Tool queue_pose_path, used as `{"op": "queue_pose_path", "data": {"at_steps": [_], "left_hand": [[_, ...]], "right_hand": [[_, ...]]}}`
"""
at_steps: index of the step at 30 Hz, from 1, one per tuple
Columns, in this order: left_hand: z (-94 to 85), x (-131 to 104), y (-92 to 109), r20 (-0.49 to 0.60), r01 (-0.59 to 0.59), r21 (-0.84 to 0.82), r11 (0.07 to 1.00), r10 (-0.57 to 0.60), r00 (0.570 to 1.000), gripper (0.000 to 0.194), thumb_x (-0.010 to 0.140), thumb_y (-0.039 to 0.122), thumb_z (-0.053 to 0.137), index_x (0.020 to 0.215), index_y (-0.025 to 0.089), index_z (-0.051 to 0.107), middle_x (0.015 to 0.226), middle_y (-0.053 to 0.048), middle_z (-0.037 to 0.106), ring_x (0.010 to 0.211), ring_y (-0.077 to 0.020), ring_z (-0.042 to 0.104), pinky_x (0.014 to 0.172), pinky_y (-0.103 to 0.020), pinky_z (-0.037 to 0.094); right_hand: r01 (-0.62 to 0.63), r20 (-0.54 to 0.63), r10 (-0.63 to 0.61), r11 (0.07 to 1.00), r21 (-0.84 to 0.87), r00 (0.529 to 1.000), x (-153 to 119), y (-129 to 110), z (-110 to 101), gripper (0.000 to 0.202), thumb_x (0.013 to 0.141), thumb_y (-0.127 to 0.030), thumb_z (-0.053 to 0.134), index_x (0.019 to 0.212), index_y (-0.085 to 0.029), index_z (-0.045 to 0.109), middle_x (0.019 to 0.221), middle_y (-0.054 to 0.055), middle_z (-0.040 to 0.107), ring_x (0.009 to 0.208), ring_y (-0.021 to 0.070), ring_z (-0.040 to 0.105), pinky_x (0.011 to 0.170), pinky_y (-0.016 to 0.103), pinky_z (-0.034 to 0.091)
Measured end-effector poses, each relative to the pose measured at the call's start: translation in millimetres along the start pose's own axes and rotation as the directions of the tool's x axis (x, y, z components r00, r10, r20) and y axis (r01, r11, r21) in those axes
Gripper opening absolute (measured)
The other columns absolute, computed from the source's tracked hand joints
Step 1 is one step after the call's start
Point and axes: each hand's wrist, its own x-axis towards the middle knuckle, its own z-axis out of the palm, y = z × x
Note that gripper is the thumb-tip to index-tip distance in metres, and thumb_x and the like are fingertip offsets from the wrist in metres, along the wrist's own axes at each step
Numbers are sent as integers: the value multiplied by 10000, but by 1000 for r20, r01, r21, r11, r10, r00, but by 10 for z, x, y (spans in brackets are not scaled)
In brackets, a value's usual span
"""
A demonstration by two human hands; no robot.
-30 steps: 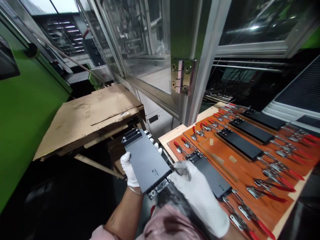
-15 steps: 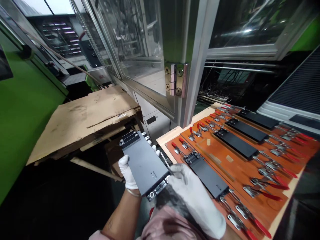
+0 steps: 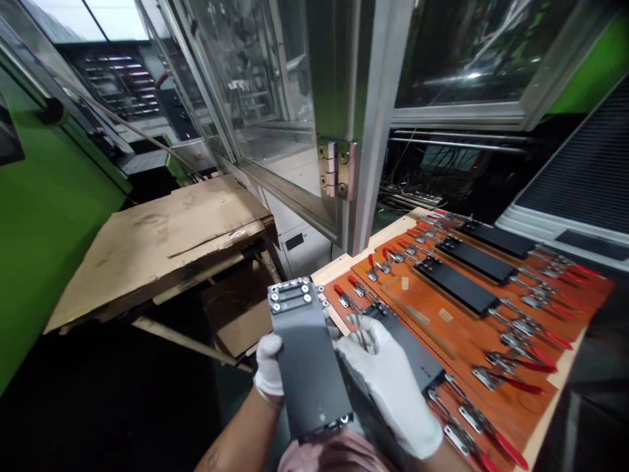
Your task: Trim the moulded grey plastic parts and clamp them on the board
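In the head view my gloved left hand [image 3: 270, 367] grips a flat grey rectangular panel [image 3: 309, 367] by its sides, thumb on the left edge and fingertips showing at the right. The panel's far end carries a black slotted section with several bright round inserts. Just right of it, my gloved right hand [image 3: 381, 373] is closed round a thin metal tool [image 3: 362, 331], whose kind I cannot make out. Behind that hand, a similar grey panel [image 3: 415, 344] lies on the orange fixture board [image 3: 472, 354], partly covered by the hand.
Red-handled toggle clamps [image 3: 496, 432] line the board, along with more dark panels [image 3: 457, 285]. A cardboard-topped table [image 3: 181, 216] stands to the left. An aluminium-framed door [image 3: 363, 164] with a hinge rises in front, and green machine housing [image 3: 44, 242] is at far left.
The panel has turned more upright in view, bringing its slotted end and inserts toward me. My right hand has moved from its near end to beside its upper right edge.
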Motion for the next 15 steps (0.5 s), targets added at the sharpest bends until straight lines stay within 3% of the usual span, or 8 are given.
{"op": "queue_pose_path", "data": {"at_steps": [3,6,11,15], "left_hand": [[59,46,-305,-37,-90,106,990,95,995,400,653,305,739,1032,182,758,942,-80,782,869,-334,737,874,-476,574],[42,85,-515,-74,-123,178,976,137,988,395,630,241,784,1024,237,756,976,-58,779,977,-368,712,935,-517,540],[-124,123,-603,-100,-42,192,980,62,993,531,617,287,787,1134,187,716,1138,-118,738,1088,-380,666,974,-506,518],[-106,178,-623,-84,34,217,976,-16,996,544,617,268,790,1143,156,708,1087,-125,754,970,-341,712,880,-452,570]], "right_hand": [[-25,-79,16,994,-110,997,40,-69,59,435,666,-272,764,1037,-196,550,783,-21,632,709,164,612,662,279,511],[-35,-119,25,996,-82,993,119,-96,26,334,655,-260,751,885,-216,512,709,-58,568,649,137,560,625,254,474],[-17,-2,18,998,58,1000,232,-70,-230,229,776,-388,643,742,-206,508,605,-69,508,509,98,422,516,231,343],[-33,-80,30,999,-29,996,301,1,-379,263,755,-411,681,779,-208,516,603,-86,457,513,96,377,515,233,317]]}}
